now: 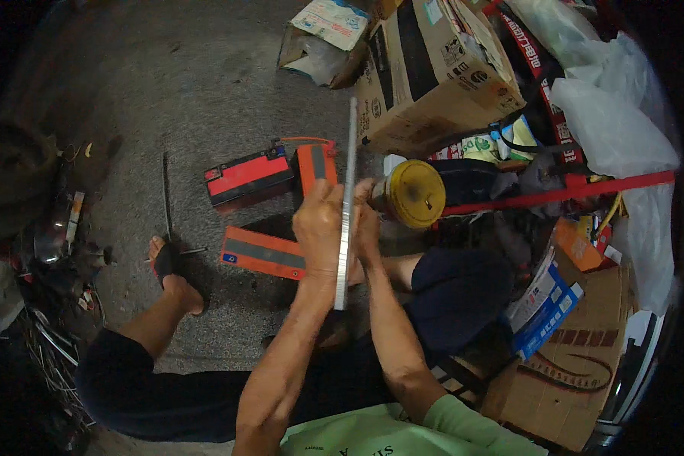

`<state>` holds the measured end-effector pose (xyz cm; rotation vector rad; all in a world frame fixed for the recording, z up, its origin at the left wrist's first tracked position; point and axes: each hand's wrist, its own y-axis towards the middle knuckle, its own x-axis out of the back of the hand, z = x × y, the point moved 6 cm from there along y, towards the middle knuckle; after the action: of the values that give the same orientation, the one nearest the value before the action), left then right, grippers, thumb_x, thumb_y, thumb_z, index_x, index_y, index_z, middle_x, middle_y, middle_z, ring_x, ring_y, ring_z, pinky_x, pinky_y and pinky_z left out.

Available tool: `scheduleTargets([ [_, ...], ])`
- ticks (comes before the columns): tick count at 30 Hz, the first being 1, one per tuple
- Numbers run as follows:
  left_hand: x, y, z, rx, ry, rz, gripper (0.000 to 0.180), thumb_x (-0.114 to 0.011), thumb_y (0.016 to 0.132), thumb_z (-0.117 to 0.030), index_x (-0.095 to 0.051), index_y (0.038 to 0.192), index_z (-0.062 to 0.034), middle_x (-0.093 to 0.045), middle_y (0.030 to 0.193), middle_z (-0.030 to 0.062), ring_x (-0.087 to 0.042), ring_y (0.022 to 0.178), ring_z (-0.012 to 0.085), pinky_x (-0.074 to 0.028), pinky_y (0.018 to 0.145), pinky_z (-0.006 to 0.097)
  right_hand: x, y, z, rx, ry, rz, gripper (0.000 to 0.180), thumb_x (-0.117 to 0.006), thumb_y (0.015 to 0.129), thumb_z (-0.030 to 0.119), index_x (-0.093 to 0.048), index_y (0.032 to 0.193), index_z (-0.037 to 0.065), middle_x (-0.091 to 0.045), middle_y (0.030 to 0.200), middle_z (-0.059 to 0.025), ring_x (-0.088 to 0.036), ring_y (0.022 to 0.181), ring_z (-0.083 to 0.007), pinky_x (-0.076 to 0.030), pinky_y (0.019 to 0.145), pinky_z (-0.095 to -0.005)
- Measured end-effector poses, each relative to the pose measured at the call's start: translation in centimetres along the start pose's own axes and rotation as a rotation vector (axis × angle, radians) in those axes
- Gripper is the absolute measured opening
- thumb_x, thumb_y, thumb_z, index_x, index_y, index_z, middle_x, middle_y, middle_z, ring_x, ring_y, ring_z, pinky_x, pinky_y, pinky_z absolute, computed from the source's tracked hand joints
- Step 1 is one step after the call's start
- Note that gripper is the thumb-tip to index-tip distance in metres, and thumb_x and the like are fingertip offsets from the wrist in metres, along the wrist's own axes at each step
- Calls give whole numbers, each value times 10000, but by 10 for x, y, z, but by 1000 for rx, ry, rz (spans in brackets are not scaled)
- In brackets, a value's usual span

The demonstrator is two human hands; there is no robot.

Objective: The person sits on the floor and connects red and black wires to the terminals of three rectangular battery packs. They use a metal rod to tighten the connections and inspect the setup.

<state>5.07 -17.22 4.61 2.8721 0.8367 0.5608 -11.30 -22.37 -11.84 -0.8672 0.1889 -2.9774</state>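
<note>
Metal strip (347, 197) between 2 hands (321, 228)

red batteries (249, 176), cardboard box (433, 72), yellow lid (416, 194)

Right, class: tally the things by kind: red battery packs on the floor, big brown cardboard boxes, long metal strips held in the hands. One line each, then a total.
Red battery packs: 3
Cardboard boxes: 2
Metal strip: 1
Total: 6
</note>
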Motion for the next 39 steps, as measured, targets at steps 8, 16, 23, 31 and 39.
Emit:
scheduleTargets([
  [8, 74, 16, 0, 142, -325, -81, 133, -655, 955, -138, -697, 888, -30, -641, 769, -9, -564, 657, 53, -464, 566, 221, -11, -19, 36, -285, 591, 335, 313, -726, 801, 65, -645, 1088, -31, -695, 918, -87, -674, 807, -166, -542, 724, -291],
  [16, 181, -31, 32, 386, -8, -321, 424, -548, 1002, -380, -664, 956, 25, -656, 746, 76, -613, 608, 111, -500, 552, 266, -80, -86, 45, -435, 809, 633, 281, -661, 858, 59, -598, 1117, -29, -662, 960, -104, -684, 844, -204, -574, 827, -355],
  [23, 190, -61, 21, 318, -14, -510, 540, -529, 1004, -459, -670, 875, 46, -625, 608, 90, -605, 523, 128, -458, 499, 255, -95, -112, 43, -673, 893, 557, 238, -590, 892, 79, -598, 1118, 6, -659, 960, -85, -671, 846, -201, -574, 791, -367],
  [31, 201, -64, 30, 437, -139, -504, 550, -497, 1017, -458, -655, 883, 51, -606, 636, 87, -607, 529, 141, -525, 562, 256, -90, -112, 44, -674, 908, 633, 213, -723, 870, 127, -649, 1049, 37, -665, 955, -67, -662, 852, -178, -548, 735, -319],
  [39, 211, -76, 23, 401, 109, -439, 531, -482, 1003, -459, -626, 1004, 52, -611, 885, 85, -634, 746, 186, -591, 624, 304, -109, -134, 43, -855, 1111, 550, 200, -734, 863, 101, -663, 1036, 31, -648, 936, -60, -625, 848, -174, -519, 738, -306],
])
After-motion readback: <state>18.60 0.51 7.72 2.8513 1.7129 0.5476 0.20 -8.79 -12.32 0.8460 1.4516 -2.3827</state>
